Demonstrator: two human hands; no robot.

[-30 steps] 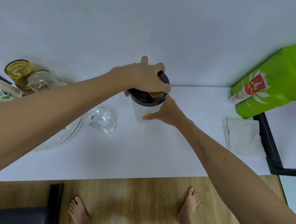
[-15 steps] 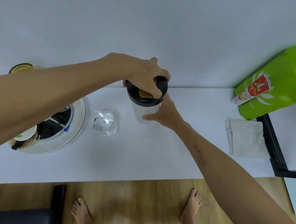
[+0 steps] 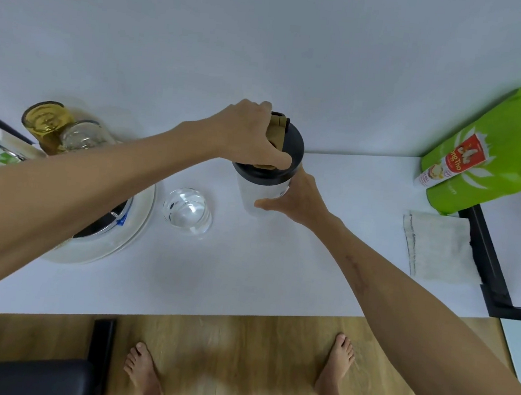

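Note:
A clear shaker bottle (image 3: 261,191) with a black lid (image 3: 290,155) stands upright at the back middle of the white table (image 3: 246,269). My left hand (image 3: 246,132) sits on top of the lid, its fingers and thumb curled round the rim and over a tan flip cap (image 3: 275,132). My right hand (image 3: 297,201) wraps round the bottle's clear body from the right, thumb toward me. The bottle's base is hidden behind that hand.
An empty clear glass (image 3: 188,211) stands left of the bottle. A white round appliance (image 3: 136,217), an amber glass (image 3: 45,122) and a clear jar (image 3: 83,135) are at far left. A folded cloth (image 3: 439,246) and a green bag (image 3: 493,149) lie right, beside a black frame (image 3: 487,270).
My left hand has turned on the lid, and the tan cap now shows at the lid's far side. My right hand has kept its hold on the bottle's body.

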